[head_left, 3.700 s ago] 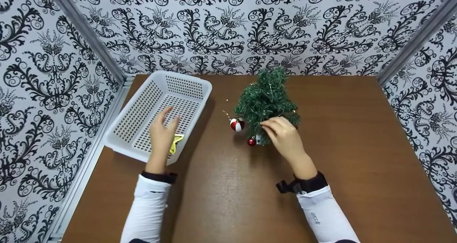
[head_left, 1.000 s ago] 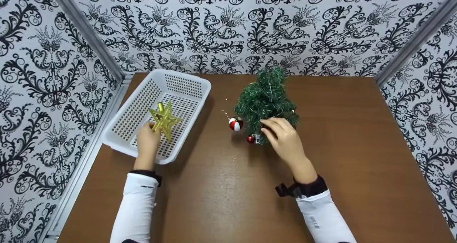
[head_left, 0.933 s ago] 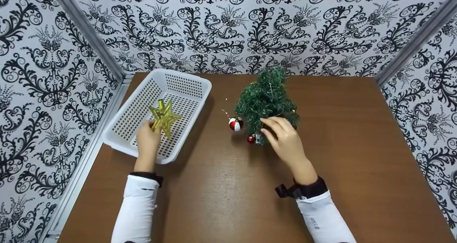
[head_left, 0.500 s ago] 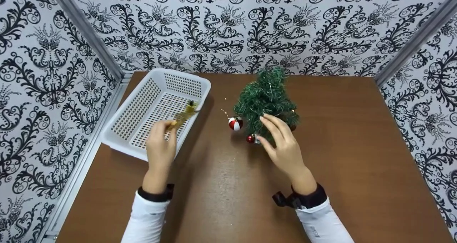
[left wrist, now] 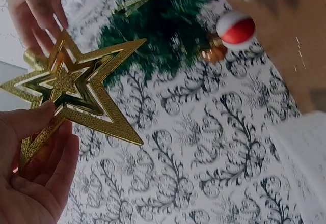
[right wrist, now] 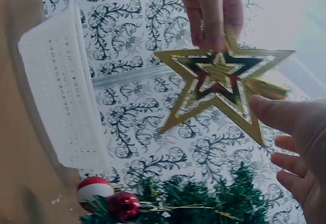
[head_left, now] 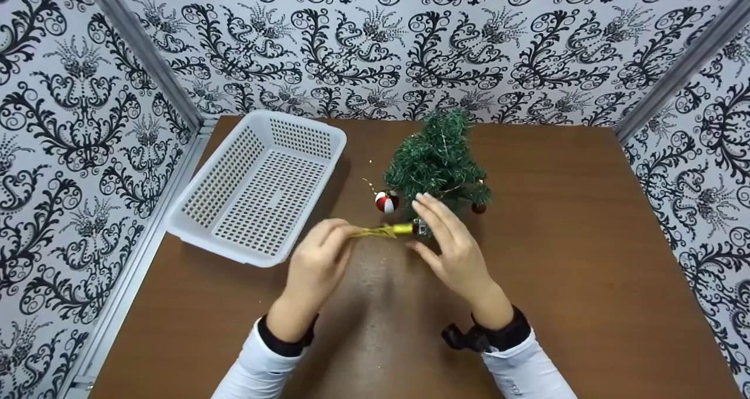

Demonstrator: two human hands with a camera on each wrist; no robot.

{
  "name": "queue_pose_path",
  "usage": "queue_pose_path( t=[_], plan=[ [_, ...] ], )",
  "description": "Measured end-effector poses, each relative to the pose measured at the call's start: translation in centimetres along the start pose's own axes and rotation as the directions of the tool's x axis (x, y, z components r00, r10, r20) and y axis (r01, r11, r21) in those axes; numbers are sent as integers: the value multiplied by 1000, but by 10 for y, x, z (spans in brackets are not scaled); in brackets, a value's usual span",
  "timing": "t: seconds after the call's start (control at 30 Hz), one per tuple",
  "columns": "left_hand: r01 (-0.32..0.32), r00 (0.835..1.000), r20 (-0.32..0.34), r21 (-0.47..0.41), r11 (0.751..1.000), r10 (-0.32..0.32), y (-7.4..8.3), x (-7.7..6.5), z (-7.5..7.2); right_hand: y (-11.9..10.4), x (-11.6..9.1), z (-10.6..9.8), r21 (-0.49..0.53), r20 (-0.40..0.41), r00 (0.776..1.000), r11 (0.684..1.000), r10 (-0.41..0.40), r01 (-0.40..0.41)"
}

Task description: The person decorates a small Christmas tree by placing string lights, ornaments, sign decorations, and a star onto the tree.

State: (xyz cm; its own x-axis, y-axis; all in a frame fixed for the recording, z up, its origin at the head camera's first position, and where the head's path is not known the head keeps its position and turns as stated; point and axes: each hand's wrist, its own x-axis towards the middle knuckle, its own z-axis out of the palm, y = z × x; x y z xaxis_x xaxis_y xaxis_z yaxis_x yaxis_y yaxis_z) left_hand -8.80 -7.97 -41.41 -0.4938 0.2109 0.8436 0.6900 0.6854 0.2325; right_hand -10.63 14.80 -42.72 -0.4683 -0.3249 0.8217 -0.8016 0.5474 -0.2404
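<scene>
My left hand (head_left: 319, 261) pinches one point of a gold star tree topper (left wrist: 63, 81) between thumb and fingers. In the head view the star is seen edge-on, its short yellow-gold tube (head_left: 402, 228) turned toward my right hand (head_left: 454, 258). That right hand is spread, with a gap between thumb and fingers. In the right wrist view its thumb (right wrist: 275, 113) overlaps the star near the tube, and its fingers are apart from it. Behind both hands stands a small green Christmas tree (head_left: 436, 159), its lower part partly hidden by the right hand.
A white perforated plastic basket (head_left: 202, 248) stands on the left of the brown table (head_left: 574, 241). A red-and-white bauble (head_left: 387, 202) hangs at the tree's left side, a dark red one (head_left: 479, 208) at its right. Patterned walls (head_left: 375, 47) enclose the back and sides.
The left hand has lifted the star out of the basket and brought it right, in front of the tree. The right hand has left the tree's lower branches, opened, and moved toward the star.
</scene>
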Motion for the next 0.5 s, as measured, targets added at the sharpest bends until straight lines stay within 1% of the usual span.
queue_pose_path(
  t=[0.1, 0.2, 0.33, 0.5],
  plan=[
    [-34, 999, 17, -20, 999, 35, 5, -2, 7, 1, -5, 2, 20, 35, 999, 1000, 12, -13],
    [-47, 998, 37, -35, 998, 48, 7, -4, 11, 2, -10, 3, 36, 46, 999, 999, 28, -30],
    [-51, 997, 59, -39, 998, 54, 9, -7, 15, 3, -14, 2, 65, 35, 998, 997, 46, -48],
    [-67, 994, 80, -41, 997, 71, 10, -5, 18, 2, -17, 0, 128, 22, 996, 988, 83, -86]
  ],
)
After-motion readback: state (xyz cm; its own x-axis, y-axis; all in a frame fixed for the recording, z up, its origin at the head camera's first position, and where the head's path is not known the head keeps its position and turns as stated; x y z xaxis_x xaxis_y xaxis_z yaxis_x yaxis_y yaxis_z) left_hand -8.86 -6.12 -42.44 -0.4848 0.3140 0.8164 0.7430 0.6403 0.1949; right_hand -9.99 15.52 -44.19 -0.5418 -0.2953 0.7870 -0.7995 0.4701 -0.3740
